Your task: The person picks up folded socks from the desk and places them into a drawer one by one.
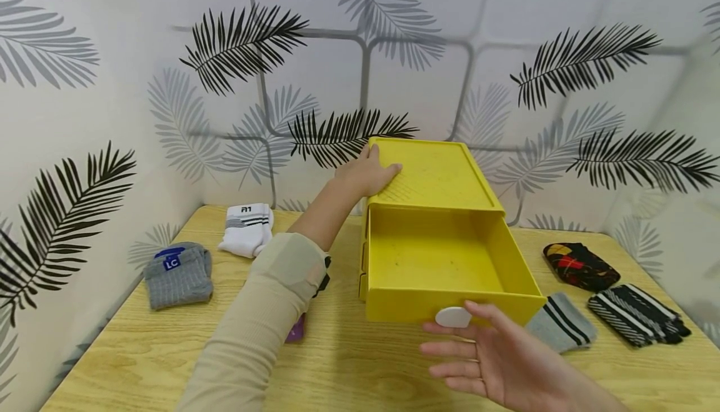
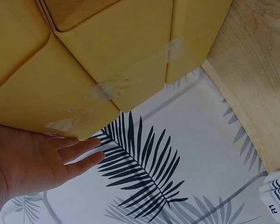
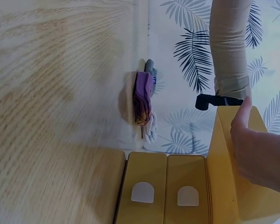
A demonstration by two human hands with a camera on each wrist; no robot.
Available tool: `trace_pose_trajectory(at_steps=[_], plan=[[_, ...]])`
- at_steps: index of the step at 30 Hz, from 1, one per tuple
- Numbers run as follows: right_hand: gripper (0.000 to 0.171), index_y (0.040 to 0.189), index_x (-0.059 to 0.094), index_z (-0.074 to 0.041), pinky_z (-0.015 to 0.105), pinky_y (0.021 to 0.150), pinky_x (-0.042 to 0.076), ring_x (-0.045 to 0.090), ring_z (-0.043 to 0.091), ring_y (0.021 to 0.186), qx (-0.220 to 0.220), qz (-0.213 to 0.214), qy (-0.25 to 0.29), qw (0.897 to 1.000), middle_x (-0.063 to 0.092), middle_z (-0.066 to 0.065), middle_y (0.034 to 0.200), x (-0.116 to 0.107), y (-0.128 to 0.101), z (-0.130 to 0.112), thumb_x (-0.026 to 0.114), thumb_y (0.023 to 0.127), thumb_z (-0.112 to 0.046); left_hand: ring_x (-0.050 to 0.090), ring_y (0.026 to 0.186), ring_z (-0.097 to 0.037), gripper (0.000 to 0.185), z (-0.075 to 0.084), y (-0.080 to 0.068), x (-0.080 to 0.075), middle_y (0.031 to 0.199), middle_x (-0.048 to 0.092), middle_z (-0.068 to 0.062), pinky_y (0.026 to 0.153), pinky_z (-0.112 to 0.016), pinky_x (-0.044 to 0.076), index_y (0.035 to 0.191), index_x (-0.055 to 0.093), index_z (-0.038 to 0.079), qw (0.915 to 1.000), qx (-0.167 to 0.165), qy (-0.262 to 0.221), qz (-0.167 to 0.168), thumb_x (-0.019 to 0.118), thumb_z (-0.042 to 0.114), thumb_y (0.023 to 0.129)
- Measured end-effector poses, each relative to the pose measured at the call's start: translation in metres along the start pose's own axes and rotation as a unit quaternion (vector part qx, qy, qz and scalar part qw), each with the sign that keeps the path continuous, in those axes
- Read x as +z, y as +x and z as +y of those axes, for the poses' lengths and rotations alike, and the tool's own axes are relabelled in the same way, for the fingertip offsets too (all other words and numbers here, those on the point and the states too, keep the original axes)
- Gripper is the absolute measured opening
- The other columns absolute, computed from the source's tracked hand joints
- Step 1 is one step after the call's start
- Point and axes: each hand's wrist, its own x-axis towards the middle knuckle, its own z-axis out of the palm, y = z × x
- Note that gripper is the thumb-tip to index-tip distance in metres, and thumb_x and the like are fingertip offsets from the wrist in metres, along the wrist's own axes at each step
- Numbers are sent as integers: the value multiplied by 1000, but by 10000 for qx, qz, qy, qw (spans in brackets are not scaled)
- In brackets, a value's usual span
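The wooden surface (image 1: pixel 360 368) fills the lower half of the head view, backed by palm-leaf wallpaper. At its centre stands a yellow drawer unit (image 1: pixel 435 174), with its top drawer (image 1: pixel 444 262) pulled out toward 6 o'clock and showing a bare yellow floor. A white tab handle (image 1: pixel 453 317) sits on the drawer's front wall.

The left hand (image 1: pixel 368 171) lies flat on the unit's top at its 9 o'clock edge, fingers straight and spread, gripping nothing; the left wrist view shows the fingers extending past the unit's corner. The right hand (image 1: pixel 495 356) hovers at 6 o'clock of the drawer front, palm up, fingers relaxed and holding nothing, fingertips just beside the white handle.

Toward 3 o'clock lie a black striped sock pair (image 1: pixel 638 315), a dark patterned sock (image 1: pixel 579 266) and a grey striped sock (image 1: pixel 559 323). Toward 9 o'clock lie a grey sock bundle (image 1: pixel 179 274) and a white sock bundle (image 1: pixel 247 229). A purple sock (image 1: pixel 296 331) peeks from under the left sleeve.
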Motion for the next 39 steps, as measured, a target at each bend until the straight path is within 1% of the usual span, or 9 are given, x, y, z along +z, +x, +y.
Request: trace_pose_trajectory(at_steps=[8, 14, 24, 26, 27, 32, 34, 36, 39], plan=[[61, 131, 46, -7, 36, 101, 32, 49, 25, 115, 64, -163, -355, 9992, 47, 12, 132, -3, -1, 1, 6, 100, -42, 22, 133, -31, 74, 1, 0, -1, 153, -2, -5, 104, -51, 17, 149, 1, 12, 10000, 0, -3, -46, 25, 56, 95], [50, 138, 39, -6, 40, 100, 33, 46, 28, 118, 221, -71, -1263, 9917, 46, 13, 133, -12, -16, 1, 11, 103, -29, 23, 133, -32, 75, -1, 0, -1, 153, -1, -6, 104, -52, 18, 149, 0, 12, 10000, -5, -19, -35, 25, 57, 94], [37, 132, 45, -5, 41, 94, 39, 50, 27, 115, -233, 882, -2606, 9611, 51, 11, 128, -84, -56, -21, 24, 104, -16, 23, 133, -33, 76, -4, 1, -5, 153, 0, -6, 104, -52, 17, 149, 1, 12, 10000, -16, -49, 24, 26, 58, 94], [34, 128, 46, 0, 41, 90, 43, 54, 25, 109, -461, 1565, -3186, 9337, 55, 13, 122, -97, -65, -28, 30, 103, -16, 23, 133, -33, 76, -4, 1, -5, 153, -1, -6, 104, -52, 17, 149, 1, 12, 10000, -18, -47, 19, 26, 58, 94], [34, 126, 46, 3, 41, 87, 45, 57, 24, 106, -483, 2032, -3592, 9096, 57, 13, 119, -101, -70, -31, 34, 102, -18, 23, 133, -33, 76, -4, 1, -5, 153, -1, -6, 104, -52, 17, 149, 1, 12, 10000, -24, -45, 14, 26, 58, 94], [48, 125, 43, 11, 40, 65, 51, 59, 23, 75, 228, 4025, -5480, 7329, 60, 11, 90, -120, -91, -38, 49, 97, -27, 23, 133, -32, 76, -3, 1, -4, 153, 0, -6, 104, -51, 18, 149, 1, 12, 10000, -14, -60, -4, 26, 58, 94], [53, 127, 42, 10, 35, 55, 48, 56, 21, 63, 671, 4361, -5860, 6796, 56, 8, 79, -128, -97, -38, 50, 95, -32, 23, 133, -32, 76, -3, 1, -3, 153, 0, -7, 104, -51, 18, 149, 1, 12, 10000, -16, -53, 0, 26, 58, 94], [59, 128, 40, 9, 31, 49, 43, 53, 20, 55, 1030, 4462, -6063, 6501, 53, 7, 74, -137, -100, -38, 50, 94, -38, 23, 133, -32, 76, -3, 1, -3, 153, 0, -6, 104, -51, 18, 149, 1, 12, 10000, -29, -30, 5, 25, 58, 94], [67, 131, 35, 8, 33, 50, 46, 57, 21, 59, 1334, 4520, -6054, 6414, 55, 11, 80, -151, -103, -39, 48, 93, -46, 23, 133, -32, 76, -2, 1, -4, 153, 0, -6, 104, -51, 18, 149, 1, 12, 10000, -46, -19, 9, 25, 58, 94]])
